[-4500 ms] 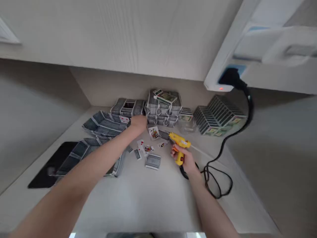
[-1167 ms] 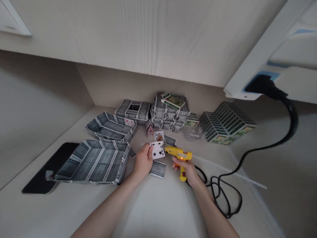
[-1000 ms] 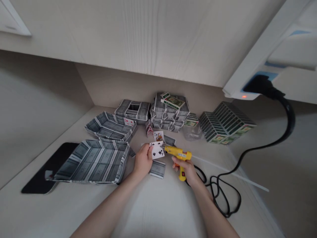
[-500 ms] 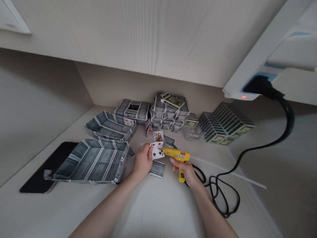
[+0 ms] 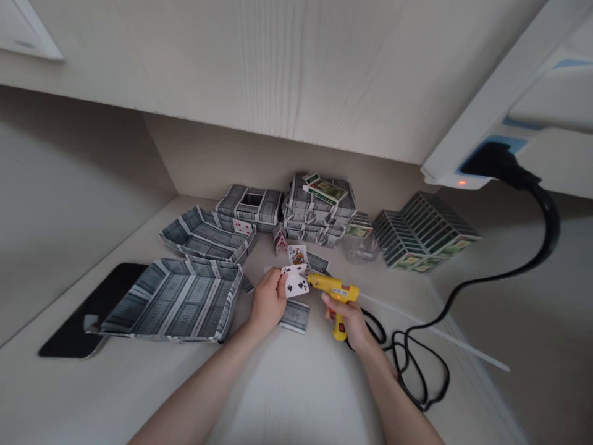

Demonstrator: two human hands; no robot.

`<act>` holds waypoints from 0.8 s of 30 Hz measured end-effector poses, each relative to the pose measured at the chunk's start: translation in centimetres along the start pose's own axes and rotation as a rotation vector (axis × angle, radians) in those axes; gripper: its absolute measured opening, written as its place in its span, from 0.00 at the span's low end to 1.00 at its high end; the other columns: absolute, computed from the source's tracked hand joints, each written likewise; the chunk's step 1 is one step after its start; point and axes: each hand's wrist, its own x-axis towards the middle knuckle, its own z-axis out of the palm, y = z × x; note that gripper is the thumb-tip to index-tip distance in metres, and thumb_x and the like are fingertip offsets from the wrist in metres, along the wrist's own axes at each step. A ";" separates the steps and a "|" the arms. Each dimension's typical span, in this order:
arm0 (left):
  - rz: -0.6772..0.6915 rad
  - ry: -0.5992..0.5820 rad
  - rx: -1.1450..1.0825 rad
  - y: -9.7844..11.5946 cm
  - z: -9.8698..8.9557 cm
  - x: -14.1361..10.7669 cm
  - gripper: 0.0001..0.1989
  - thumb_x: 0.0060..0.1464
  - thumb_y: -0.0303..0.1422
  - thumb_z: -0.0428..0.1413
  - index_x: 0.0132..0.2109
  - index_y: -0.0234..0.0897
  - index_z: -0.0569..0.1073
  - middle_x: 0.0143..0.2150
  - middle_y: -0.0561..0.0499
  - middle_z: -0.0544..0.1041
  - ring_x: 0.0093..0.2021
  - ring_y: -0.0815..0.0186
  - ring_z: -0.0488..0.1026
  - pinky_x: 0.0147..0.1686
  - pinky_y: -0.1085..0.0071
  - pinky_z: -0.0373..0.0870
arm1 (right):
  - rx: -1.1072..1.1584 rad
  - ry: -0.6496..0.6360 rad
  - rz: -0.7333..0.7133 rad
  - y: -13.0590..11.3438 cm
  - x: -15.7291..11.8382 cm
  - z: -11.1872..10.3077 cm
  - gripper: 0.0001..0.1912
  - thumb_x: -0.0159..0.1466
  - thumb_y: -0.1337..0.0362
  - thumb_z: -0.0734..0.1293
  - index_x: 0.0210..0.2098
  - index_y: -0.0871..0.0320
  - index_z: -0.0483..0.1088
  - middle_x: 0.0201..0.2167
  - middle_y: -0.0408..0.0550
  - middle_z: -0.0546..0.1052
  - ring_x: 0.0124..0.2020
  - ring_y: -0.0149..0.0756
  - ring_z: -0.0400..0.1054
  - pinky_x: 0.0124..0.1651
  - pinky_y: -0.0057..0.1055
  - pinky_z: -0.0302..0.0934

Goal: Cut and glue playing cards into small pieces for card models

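Spade card (image 5: 295, 282) held near the middle of the counter (image 5: 296, 395), between the two hands and just in front of a queen card (image 5: 297, 254) lying face up. The left hand (image 5: 267, 301) pinches the spade card at one edge, with thumb and fingers closed together on it. The right hand (image 5: 353, 319) is wrapped firmly around the handle of a yellow glue gun (image 5: 334, 288), whose nozzle points left and ends just beside the card; whether they touch cannot be told from this angle. A small light glows on the gun's body, and its black cord (image 5: 407, 364) loops across the counter toward a plug (image 5: 491, 162) in a power strip (image 5: 456, 181) at upper right. In judgement, a steady pinch at the card's edge and a slow, level nozzle would suit work this close, with fingertips kept clear of the hot tip. A card back (image 5: 294, 317) lies flat just below the hands, and a small card structure (image 5: 280, 241) stands beyond the queen. To the left are two folded card trays (image 5: 201, 244), the nearer resting on a black pad (image 5: 69, 343). Behind stand a card box (image 5: 249, 207) and a stacked card pile (image 5: 319, 207). Ranked card boxes (image 5: 421, 232) stand at right.
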 end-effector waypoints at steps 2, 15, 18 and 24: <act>0.001 0.009 -0.005 0.0 0.0 0.0 0.10 0.57 0.33 0.42 0.30 0.37 0.62 0.29 0.50 0.70 0.32 0.66 0.69 0.29 0.73 0.62 | 0.025 -0.037 0.001 0.0 0.0 -0.1 0.17 0.47 0.53 0.69 0.19 0.59 0.63 0.13 0.39 0.65 0.16 0.25 0.56 0.19 0.24 0.49; 0.006 0.019 -0.013 0.0 0.0 0.0 0.08 0.57 0.32 0.43 0.31 0.37 0.63 0.30 0.49 0.71 0.32 0.66 0.69 0.29 0.73 0.61 | 0.071 0.025 -0.015 -0.2 0.0 0.3 0.17 0.44 0.53 0.71 0.20 0.59 0.62 0.13 0.37 0.63 0.14 0.24 0.55 0.19 0.24 0.49; 0.002 0.018 -0.016 0.1 0.0 -0.1 0.09 0.57 0.32 0.43 0.30 0.37 0.63 0.30 0.49 0.71 0.32 0.66 0.69 0.29 0.73 0.61 | 0.073 0.041 -0.035 -0.4 0.0 0.2 0.18 0.43 0.54 0.72 0.18 0.58 0.61 0.13 0.37 0.63 0.14 0.24 0.54 0.19 0.24 0.49; 0.008 0.022 -0.004 -0.2 0.1 -0.1 0.09 0.57 0.33 0.43 0.30 0.37 0.62 0.29 0.49 0.70 0.32 0.66 0.69 0.30 0.72 0.61 | -0.026 0.019 -0.009 0.0 0.1 -0.2 0.18 0.45 0.51 0.70 0.18 0.58 0.62 0.12 0.38 0.62 0.14 0.26 0.54 0.17 0.25 0.47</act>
